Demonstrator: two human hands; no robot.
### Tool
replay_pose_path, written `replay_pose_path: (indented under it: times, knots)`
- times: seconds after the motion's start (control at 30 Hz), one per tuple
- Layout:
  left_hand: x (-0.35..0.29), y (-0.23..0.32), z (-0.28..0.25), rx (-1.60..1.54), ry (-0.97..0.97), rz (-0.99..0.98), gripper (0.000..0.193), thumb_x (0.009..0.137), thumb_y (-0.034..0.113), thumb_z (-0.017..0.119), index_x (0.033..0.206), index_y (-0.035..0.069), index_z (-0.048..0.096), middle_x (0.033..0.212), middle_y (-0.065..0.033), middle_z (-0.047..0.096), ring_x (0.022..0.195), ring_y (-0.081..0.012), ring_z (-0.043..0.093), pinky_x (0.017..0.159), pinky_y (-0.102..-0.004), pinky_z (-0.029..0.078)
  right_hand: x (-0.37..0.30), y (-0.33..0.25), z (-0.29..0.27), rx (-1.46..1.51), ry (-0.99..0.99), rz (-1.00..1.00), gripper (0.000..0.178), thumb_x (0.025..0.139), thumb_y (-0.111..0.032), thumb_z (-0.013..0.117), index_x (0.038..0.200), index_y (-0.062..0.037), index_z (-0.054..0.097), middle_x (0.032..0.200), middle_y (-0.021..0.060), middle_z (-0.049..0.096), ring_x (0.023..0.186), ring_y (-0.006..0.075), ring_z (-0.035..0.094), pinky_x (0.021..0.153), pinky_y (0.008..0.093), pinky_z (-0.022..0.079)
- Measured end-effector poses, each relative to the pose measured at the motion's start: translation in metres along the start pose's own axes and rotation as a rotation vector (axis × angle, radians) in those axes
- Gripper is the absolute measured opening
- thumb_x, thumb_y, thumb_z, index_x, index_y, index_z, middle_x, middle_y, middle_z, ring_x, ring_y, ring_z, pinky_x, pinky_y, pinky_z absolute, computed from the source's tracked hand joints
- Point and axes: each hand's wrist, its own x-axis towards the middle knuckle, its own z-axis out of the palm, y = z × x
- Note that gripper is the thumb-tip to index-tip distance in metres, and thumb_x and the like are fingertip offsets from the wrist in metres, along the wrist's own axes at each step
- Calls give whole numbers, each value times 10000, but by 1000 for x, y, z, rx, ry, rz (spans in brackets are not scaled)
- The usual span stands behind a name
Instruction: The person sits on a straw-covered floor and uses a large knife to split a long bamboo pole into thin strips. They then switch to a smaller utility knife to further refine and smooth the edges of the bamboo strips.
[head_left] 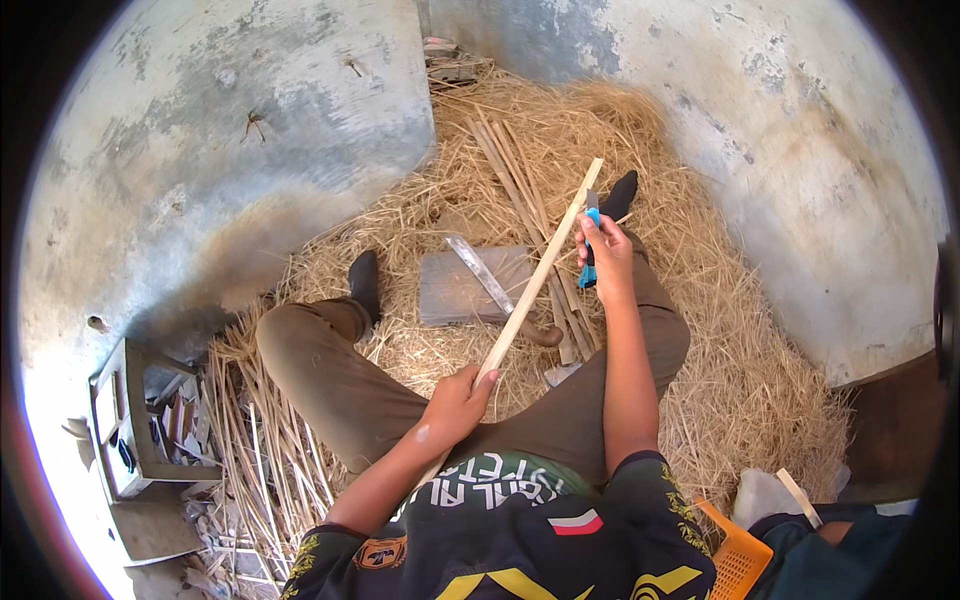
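Clearly mid-way: the left hand [455, 405] is clamped round the bamboo strip [540, 270], the right hand [605, 255] closed on a blue-handled knife [590, 245] near its far end; heaped shavings [720, 360] suggest much is done.

the person sat on the straw-covered floor [760, 380] with legs spread. the left hand [458, 403] gripped a long pale wooden strip [540, 268] near its lower end, the strip slanting up and away. the right hand [605, 250] was closed on a blue-handled knife [590, 245], its blade set against the strip's upper part. between the legs lay a flat grey block [455, 290] with a curved blade [480, 272] across it — more cut strips [510, 170] lay beyond. a small wooden crate [125, 420] stood at the left, an orange basket [740, 560] at the lower right.
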Motion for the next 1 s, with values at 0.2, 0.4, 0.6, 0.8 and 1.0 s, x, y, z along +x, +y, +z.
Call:
replay_pose_path:
  times: [0.2,0.4,0.6,0.8,1.0]
  knots:
    - [-1,2,0,-13,-1,-27,397,1071,376,570,921,12,629,593,-14,543,475,-92,517,457,-295,422,-3,-5,1,128,7,-45,313,1054,-277,629,1281,-69,574,807,3,592,556,31,431,463,192,355]
    - [-3,12,-8,66,70,1,379,1036,350,619,1222,20,604,688,-81,636,528,-187,629,538,-337,499,-21,-24,19,-2,-72,27,285,1044,-253,631,1211,-25,593,820,21,609,557,39,464,472,207,372]
    - [0,3,-6,234,190,194,515,984,301,677,1381,17,514,1147,-252,657,1016,-402,650,901,-445,517,-66,-35,50,-48,-352,176,209,1036,-182,592,1118,4,643,861,28,630,611,67,563,520,224,446]
    - [8,16,-9,-532,336,194,610,908,316,809,1360,-17,572,1318,-143,626,1230,-228,586,987,-398,472,-125,-22,74,-127,-567,259,228,1044,-185,620,1171,2,651,898,16,643,678,47,598,563,219,466]
    - [3,26,-16,-811,289,208,442,945,164,781,1297,-34,603,1195,-89,667,1062,-126,639,887,-281,512,-135,-22,84,-182,-699,303,249,1045,-211,636,1192,-14,676,865,-20,623,681,33,560,574,210,446]
